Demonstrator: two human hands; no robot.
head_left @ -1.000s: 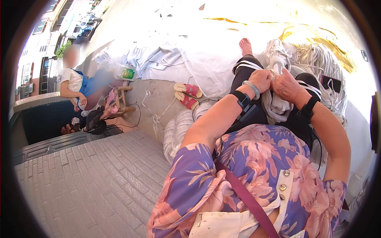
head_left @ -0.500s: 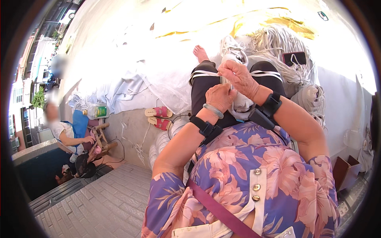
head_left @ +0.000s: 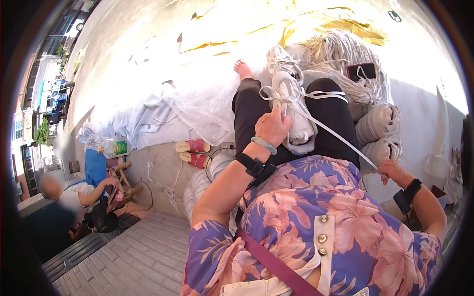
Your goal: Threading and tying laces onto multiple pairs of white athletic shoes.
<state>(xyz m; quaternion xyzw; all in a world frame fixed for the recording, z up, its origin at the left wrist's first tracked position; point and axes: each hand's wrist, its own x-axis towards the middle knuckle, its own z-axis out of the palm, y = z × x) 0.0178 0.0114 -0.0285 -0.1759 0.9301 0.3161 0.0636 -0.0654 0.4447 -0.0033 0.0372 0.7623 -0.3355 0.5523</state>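
A white sneaker [head_left: 297, 129] lies between my thighs, its opening toward me. My left hand [head_left: 272, 127] is closed on the near left side of the sneaker. A flat white shoelace [head_left: 340, 137] runs taut from the eyelets across my right thigh. Its end is pinched in my right hand [head_left: 394, 172], held out low to the right. A loose loop of lace sticks out left of the sneaker, and another strand lies over my right knee. Just beyond, a second white shoe [head_left: 285, 60] touches the sneaker's toe.
A heap of white laces [head_left: 340, 52] with a phone [head_left: 361, 72] on it lies beyond my right knee. Several stacked white shoes [head_left: 377, 123] stand right of my thigh. Pink sandals [head_left: 195, 161], a plastic jug [head_left: 115, 147] and a seated person [head_left: 81, 195] are to the left.
My right hand has swung from the sneaker out to the lower right, drawing the lace out straight. My left hand stays at the sneaker, which now shows more. The seated person has leaned lower.
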